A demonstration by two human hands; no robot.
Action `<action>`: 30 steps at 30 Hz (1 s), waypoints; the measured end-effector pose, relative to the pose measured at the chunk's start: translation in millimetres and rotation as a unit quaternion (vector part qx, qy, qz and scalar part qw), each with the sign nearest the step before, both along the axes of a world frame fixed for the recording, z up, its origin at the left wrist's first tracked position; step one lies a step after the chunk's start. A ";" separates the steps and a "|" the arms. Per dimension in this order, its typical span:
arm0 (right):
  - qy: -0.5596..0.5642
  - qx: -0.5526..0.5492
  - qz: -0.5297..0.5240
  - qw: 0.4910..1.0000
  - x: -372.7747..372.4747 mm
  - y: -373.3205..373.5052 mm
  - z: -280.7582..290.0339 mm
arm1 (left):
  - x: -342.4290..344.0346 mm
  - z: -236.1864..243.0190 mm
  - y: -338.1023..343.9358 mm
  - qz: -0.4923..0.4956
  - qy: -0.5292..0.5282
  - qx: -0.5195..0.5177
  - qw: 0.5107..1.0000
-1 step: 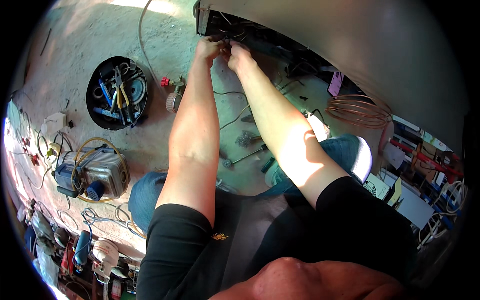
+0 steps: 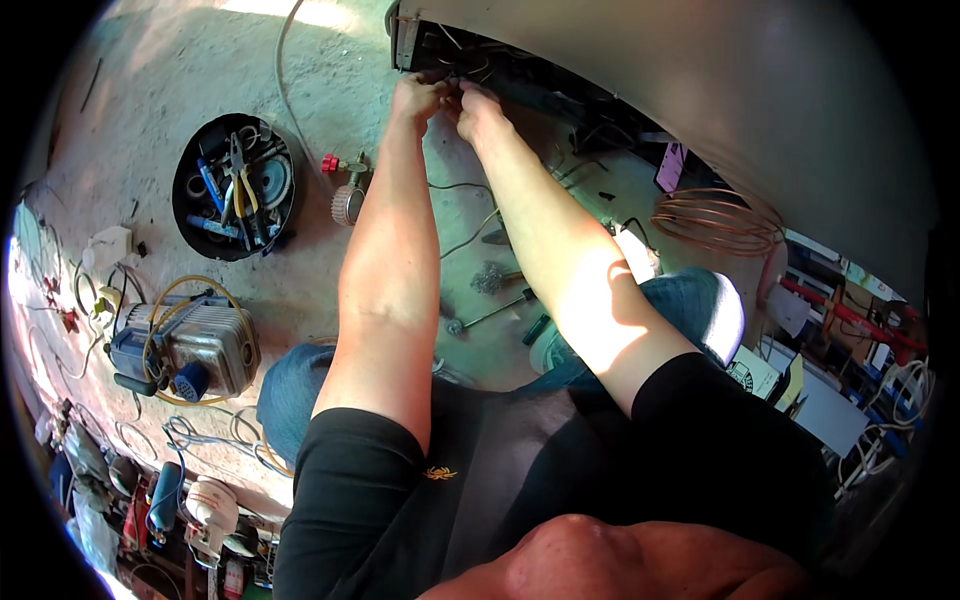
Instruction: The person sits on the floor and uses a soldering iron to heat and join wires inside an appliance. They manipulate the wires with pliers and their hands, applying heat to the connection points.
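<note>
Both my arms reach forward to the dark open underside of a large grey metal cabinet. At the shadowed opening my left hand is closed, with its fingertips in a pinch among thin wires. My right hand meets it from the right, fingers also drawn together. Whatever sits between the fingertips is too dark and small to name. Thin wires show just beyond the hands. A pressure gauge with a red-knobbed valve lies on the floor left of my left forearm, with a hose close by.
Left stands a round black tub of pliers and other hand tools. Nearer is a vacuum pump with a yellow hose. Coiled copper tube lies right. A wire brush and screwdriver lie between my arms. Clutter fills the lower left.
</note>
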State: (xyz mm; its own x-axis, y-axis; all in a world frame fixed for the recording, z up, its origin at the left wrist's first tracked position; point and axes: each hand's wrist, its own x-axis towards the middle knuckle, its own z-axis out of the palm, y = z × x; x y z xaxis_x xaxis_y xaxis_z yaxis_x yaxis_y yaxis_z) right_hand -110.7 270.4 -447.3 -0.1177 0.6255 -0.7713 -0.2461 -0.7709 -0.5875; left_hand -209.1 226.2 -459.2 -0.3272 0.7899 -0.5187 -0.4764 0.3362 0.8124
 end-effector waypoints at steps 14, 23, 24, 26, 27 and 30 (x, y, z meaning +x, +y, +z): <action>-0.239 0.215 0.150 0.935 -10.5 6.5 -4.8 | 5.7 -28.1 21.7 0.110 0.189 -0.061 0.974; -0.313 0.229 0.290 0.875 -8.6 28.5 -32.0 | 11.2 3.5 6.9 0.138 0.281 -0.100 0.944; -0.288 0.225 0.272 0.890 -3.3 39.1 -39.8 | 16.4 4.2 13.7 0.146 0.273 -0.088 0.947; -0.236 0.218 0.241 0.916 4.1 49.2 -48.4 | 23.0 2.3 18.7 0.159 0.260 -0.067 0.950; -0.211 0.214 0.227 0.927 5.4 49.7 -49.0 | 24.1 0.1 18.0 0.164 0.254 -0.058 0.951; -0.217 0.231 0.226 0.921 -3.0 37.3 -34.4 | 18.2 -12.7 13.7 0.193 0.215 -0.039 0.957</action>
